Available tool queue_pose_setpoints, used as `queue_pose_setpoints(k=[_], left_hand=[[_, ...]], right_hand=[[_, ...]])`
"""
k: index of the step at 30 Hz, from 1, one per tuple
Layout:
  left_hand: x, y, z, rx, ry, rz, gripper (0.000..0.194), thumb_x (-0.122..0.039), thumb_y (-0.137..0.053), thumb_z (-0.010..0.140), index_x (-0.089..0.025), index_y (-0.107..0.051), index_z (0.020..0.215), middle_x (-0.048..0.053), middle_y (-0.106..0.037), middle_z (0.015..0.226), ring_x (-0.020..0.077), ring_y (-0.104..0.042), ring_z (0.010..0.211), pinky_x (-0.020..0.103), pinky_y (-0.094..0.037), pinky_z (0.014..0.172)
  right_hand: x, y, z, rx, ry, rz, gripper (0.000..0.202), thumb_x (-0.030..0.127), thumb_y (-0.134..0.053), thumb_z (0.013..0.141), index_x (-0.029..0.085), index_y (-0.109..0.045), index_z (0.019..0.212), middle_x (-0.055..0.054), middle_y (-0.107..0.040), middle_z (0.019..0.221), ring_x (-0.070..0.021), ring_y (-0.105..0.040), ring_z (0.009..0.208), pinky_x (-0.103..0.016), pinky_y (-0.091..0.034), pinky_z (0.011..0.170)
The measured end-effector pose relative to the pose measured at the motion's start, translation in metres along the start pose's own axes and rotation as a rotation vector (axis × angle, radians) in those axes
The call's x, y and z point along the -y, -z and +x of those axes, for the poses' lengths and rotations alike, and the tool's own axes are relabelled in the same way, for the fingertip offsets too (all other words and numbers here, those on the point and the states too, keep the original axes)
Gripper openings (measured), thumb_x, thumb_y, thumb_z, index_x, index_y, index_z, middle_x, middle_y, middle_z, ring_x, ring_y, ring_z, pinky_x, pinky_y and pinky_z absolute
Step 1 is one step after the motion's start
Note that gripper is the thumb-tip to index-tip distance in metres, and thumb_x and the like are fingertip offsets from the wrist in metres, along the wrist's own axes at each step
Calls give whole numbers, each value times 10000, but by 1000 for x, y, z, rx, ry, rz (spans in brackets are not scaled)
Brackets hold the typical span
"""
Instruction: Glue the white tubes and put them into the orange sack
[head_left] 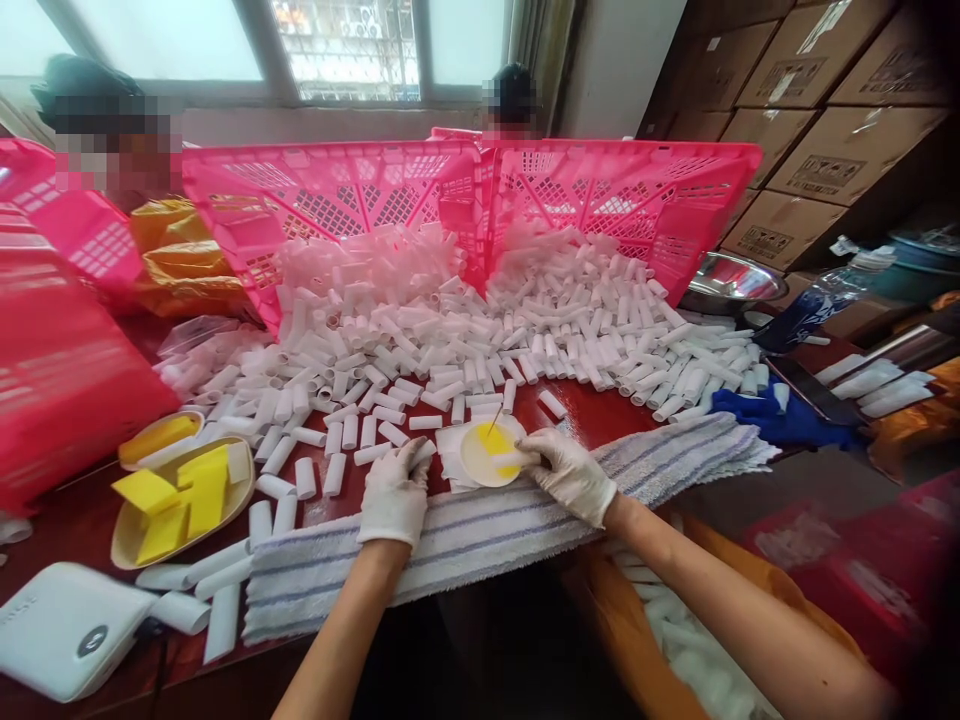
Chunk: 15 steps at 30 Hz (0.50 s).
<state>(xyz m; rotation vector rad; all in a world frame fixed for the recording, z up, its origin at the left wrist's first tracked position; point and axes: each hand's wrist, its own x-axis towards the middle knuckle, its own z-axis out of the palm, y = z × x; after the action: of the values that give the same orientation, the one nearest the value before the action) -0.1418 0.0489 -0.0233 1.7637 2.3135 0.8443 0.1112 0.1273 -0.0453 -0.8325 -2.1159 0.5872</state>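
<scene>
Both hands wear thin white gloves. My left hand point(394, 500) is closed around a short white tube point(424, 455) at the front of the red table. Pinched in the fingers of my right hand point(571, 478) is another white tube point(511, 460), its end over a small round dish point(474, 472). Inside the dish lies something yellow point(491, 436), with a thin stick rising from it. White sheets or pads point(450, 462) lie under the dish. A striped towel point(480, 545) runs along the table edge beneath my wrists.
A large heap of white tubes point(420, 330) spills from two tipped pink baskets point(600, 165). On the left are a tray point(120, 545) with yellow sponge pieces and a white box-shaped device point(67, 630). A bottle point(825, 295) stands right. Two people sit beyond the baskets.
</scene>
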Motion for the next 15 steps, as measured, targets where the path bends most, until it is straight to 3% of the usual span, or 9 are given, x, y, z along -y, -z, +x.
queue_pose_setpoints(k=[3,7,9,12,15], left_hand=[[3,-3,1,-22,-9,-40,355,-314,-486,835,-229,-589,1164,74,-648,1013,236,-563,952,373,-453,855],[4,-4,3,-78,14,-223,340,-304,-529,802,-203,-609,1117,68,-655,1028,218,-585,967,367,-449,904],[0,-1,2,-90,84,-391,342,-308,-568,768,-181,-614,1083,60,-664,1016,196,-607,933,341,-464,899],[-14,5,-6,16,196,-677,372,-348,-628,708,-155,-610,1025,53,-679,969,177,-633,873,312,-502,846],[-34,8,-19,199,202,-877,388,-361,-675,660,-153,-607,982,53,-683,969,175,-639,881,298,-510,836]], right_hand=[[-1,-2,-2,-6,-90,-30,247,270,-560,826,212,-593,1064,-76,-643,994,-197,-614,917,-365,-509,834],[5,0,-4,-30,14,93,95,241,-596,789,208,-612,877,-55,-626,876,-169,-601,825,-336,-508,763],[14,3,-4,-30,-51,238,97,263,-653,740,210,-598,799,-46,-611,860,-165,-594,811,-321,-506,737],[32,10,-4,-50,-291,449,210,340,-696,702,221,-571,821,-36,-610,848,-160,-596,782,-297,-512,685],[50,17,0,-42,-486,563,298,443,-655,727,205,-558,879,-28,-602,788,-122,-568,633,-252,-485,556]])
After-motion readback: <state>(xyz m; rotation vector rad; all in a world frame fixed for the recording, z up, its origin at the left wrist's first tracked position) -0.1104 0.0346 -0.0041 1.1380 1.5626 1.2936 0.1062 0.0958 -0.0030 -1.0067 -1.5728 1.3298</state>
